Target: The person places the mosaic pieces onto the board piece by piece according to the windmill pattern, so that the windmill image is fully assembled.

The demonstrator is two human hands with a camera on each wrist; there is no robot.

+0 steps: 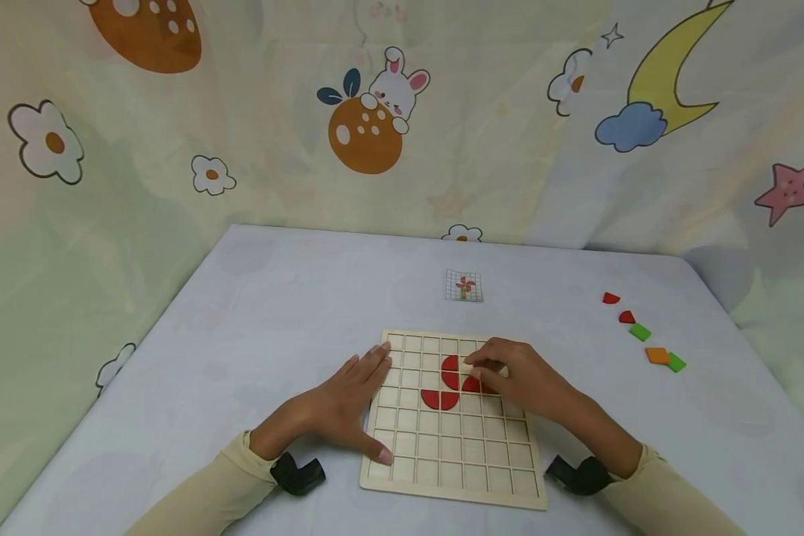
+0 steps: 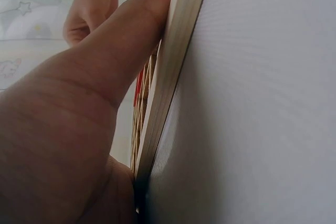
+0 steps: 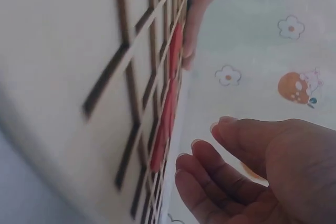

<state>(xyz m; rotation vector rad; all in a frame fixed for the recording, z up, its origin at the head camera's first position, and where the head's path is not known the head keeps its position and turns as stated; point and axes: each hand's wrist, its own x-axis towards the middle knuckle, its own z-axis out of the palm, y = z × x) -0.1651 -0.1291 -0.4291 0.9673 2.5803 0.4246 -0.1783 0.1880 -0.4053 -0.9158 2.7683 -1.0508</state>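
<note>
A square wooden grid board (image 1: 462, 450) lies on the table. Several red quarter-circle pieces (image 1: 440, 400) sit in cells of its upper middle. My left hand (image 1: 345, 398) rests spread along the board's left side, fingertips at the upper edge and thumb on the lower left corner cells; the left wrist view shows this thumb (image 2: 128, 40) along the rim. My right hand (image 1: 525, 376) is over the upper right of the board, partly covering a red piece (image 1: 471, 385). In the right wrist view its loosely bent fingers (image 3: 210, 182) show nothing between them and the thumb.
A small card (image 1: 464, 286) with a gridded pinwheel picture lies behind the board. To the right lie two red pieces (image 1: 611, 298), two green pieces (image 1: 640, 332) and an orange piece (image 1: 657, 356). A patterned cloth (image 1: 268, 134) hangs behind the table.
</note>
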